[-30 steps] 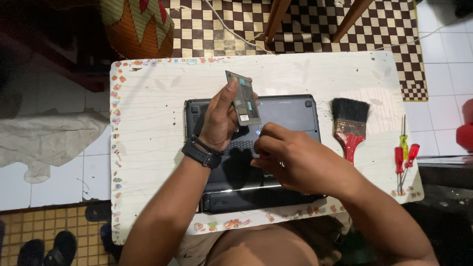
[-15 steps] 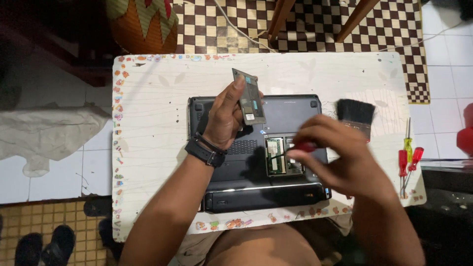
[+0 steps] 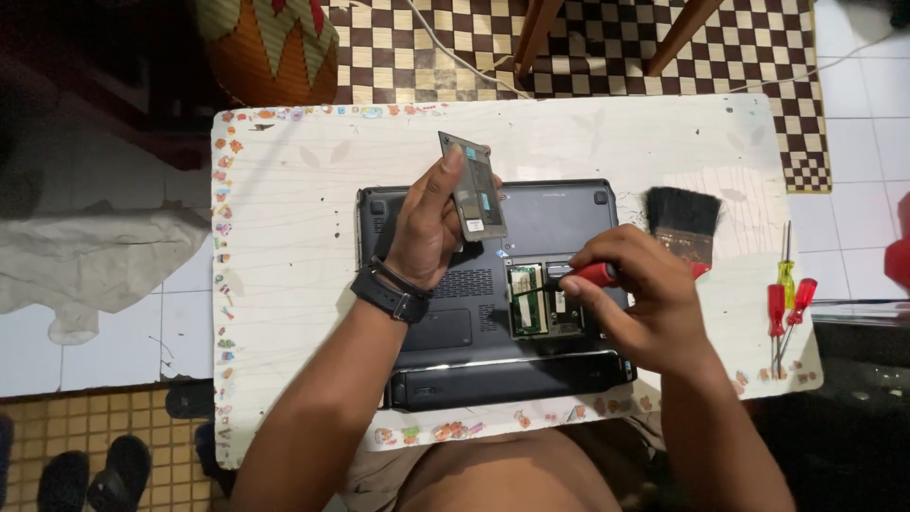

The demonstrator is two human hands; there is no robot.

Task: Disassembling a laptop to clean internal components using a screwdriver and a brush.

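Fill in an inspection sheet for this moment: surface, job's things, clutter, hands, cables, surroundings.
Surface: white table with a flower-patterned edge.
Job's things: dark laptop lying bottom up, memory bay open; grey cover panel lifted off; red-handled screwdriver.
Clutter: black-bristled paintbrush; spare screwdrivers, red and yellow, at the table's right edge.
Hands: left hand holds the cover panel; right hand holds the screwdriver over the bay.
Cables: white cord on the checkered mat.
Surroundings: tiled floor, woven basket, cloth, sandals.
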